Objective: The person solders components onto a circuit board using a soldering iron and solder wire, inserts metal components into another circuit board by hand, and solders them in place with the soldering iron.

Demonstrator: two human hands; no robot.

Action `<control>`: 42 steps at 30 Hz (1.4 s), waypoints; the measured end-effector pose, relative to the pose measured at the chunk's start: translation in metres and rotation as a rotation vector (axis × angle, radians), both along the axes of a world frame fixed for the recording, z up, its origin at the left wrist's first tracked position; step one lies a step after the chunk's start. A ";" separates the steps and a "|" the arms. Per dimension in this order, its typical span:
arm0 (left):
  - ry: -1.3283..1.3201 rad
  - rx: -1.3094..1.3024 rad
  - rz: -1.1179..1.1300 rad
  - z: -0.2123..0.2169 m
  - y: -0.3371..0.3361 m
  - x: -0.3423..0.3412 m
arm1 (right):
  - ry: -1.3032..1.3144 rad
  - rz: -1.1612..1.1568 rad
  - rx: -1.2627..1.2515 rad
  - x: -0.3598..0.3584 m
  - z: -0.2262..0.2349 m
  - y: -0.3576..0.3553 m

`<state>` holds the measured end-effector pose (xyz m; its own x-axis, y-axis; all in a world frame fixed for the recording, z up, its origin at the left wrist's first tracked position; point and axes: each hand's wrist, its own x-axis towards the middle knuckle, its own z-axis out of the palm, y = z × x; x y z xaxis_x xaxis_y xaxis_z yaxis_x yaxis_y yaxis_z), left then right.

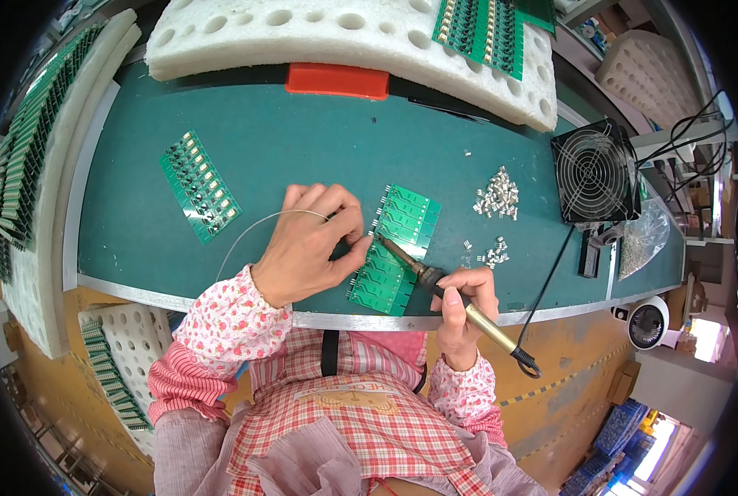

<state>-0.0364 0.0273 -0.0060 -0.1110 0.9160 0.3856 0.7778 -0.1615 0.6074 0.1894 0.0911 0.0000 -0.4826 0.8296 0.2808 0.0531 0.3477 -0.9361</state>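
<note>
A green circuit board point(395, 285) lies near the front edge of the mat, its underside with solder traces facing up. My right hand point(466, 307) is closed around a soldering iron point(483, 322), whose tip rests at the board's left edge. My left hand point(307, 248) is closed with thumb and forefinger pinched beside that tip. A thin strand of solder wire point(249, 227) loops over the back of this hand; its end at the fingertips is hidden. Further left sits another board point(201, 186), populated with small components.
Small silvery parts lie in a larger pile point(498, 194) and a smaller one point(494, 253) to the right. Beyond them stand a black fan point(594, 169) and a clear bag point(640, 244). White foam point(245, 45) carrying boards spans the back, near a red bin point(337, 81); boards also line the left.
</note>
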 end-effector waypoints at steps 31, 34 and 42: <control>-0.070 -0.013 0.002 0.001 -0.016 0.001 | 0.067 -0.076 -0.072 0.003 -0.006 -0.016; -0.067 -0.017 -0.003 0.001 -0.016 0.000 | 0.064 -0.075 -0.066 0.004 -0.007 -0.016; -0.076 -0.021 -0.015 0.001 -0.016 0.000 | 0.062 -0.054 -0.065 0.004 -0.007 -0.015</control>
